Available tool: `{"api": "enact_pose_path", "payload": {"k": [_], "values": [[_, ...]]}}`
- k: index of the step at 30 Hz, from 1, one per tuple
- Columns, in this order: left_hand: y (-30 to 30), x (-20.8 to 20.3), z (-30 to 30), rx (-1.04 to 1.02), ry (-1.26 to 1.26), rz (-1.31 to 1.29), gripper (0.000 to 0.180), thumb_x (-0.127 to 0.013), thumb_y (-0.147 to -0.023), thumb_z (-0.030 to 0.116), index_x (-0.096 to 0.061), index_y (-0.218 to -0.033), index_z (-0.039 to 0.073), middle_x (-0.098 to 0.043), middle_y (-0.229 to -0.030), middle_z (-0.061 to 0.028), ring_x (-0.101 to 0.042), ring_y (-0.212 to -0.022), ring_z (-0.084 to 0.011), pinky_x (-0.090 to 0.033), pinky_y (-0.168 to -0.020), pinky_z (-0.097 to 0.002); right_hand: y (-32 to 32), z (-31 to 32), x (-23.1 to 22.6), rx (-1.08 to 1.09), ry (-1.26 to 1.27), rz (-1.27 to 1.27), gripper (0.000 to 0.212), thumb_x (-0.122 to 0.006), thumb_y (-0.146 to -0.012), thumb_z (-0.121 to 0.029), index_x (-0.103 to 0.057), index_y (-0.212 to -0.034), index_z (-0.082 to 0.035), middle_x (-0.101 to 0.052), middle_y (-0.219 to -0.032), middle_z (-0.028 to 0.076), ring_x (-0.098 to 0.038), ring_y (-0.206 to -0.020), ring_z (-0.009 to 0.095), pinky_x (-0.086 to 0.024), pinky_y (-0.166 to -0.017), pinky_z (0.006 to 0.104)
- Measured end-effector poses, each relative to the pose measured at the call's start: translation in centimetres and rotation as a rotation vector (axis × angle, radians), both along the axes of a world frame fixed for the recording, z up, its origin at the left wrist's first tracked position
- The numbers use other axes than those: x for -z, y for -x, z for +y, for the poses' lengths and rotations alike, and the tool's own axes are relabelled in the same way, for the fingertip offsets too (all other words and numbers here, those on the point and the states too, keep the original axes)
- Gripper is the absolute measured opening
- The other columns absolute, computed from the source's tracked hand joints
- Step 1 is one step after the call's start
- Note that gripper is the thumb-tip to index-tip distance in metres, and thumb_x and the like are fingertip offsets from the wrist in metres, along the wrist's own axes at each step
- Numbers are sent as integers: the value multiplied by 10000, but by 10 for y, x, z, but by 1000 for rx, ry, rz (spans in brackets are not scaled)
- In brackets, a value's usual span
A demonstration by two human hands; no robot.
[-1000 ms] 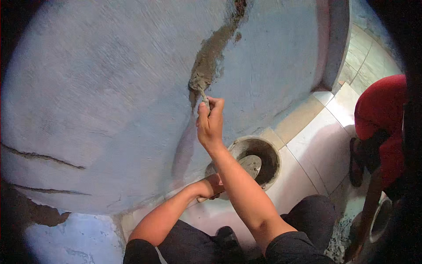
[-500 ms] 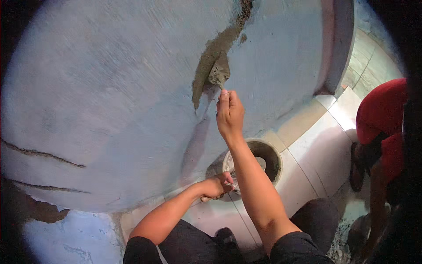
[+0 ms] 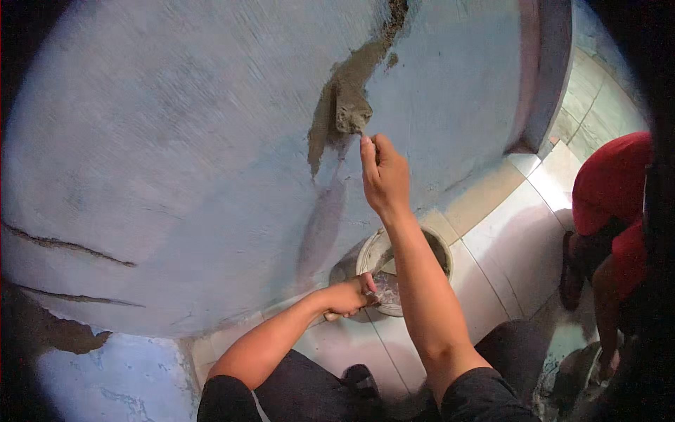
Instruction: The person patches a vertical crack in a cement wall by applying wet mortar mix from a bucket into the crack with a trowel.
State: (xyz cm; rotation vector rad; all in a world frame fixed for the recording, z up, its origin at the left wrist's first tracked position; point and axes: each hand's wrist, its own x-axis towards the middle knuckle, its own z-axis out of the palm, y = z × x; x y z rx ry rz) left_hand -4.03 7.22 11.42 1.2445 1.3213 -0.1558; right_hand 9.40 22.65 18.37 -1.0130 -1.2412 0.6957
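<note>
My right hand (image 3: 387, 181) grips the handle of a small trowel (image 3: 354, 118) whose blade, thick with grey mortar, is against the wall. Around it a damp mortar patch (image 3: 320, 130) covers part of a long crack in the blue-grey wall (image 3: 232, 141). Lower down, my left hand (image 3: 346, 297) is closed round a tool with a pale handle end, at the near rim of a bucket (image 3: 437, 252). A grey-smeared blade (image 3: 387, 288) reaches from that hand over the bucket; its exact kind is unclear. My right forearm hides part of the bucket.
Two open cracks (image 3: 70, 246) run across the wall at left, above a broken plaster edge (image 3: 77, 337). Pale floor tiles (image 3: 485, 267) lie beneath the bucket. At right another person in red clothing (image 3: 610, 186) is close by, an arm reaching down.
My right hand has shifted slightly right, tilting the trowel with its blade still at the patch. The tool in my left hand shows more over the bucket. The other person's hand has come into view.
</note>
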Motion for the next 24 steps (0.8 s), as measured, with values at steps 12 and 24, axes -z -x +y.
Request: {"api": "enact_pose_path", "payload": {"k": [12, 24], "values": [[-13, -13, 7, 27, -27, 42, 338, -629, -1009, 279, -464, -1210, 63, -574, -765, -34, -516, -570, -113, -450, -514, -322, -2, -3, 25, -42, 28, -123, 361, -540, -1044, -391, -549, -900, -60, -591, -694, 205, -579, -683, 470, -423, -599, 505], [-10, 3, 9, 13, -25, 19, 325, -617, -1017, 261, -450, -1209, 59, -570, -835, -18, -491, -567, -108, -433, -507, -310, 1, 1, 34, -57, -12, -138, 373, -546, -1044, -385, -535, -882, -49, -580, -684, 206, -578, -687, 466, -425, -600, 511]]}}
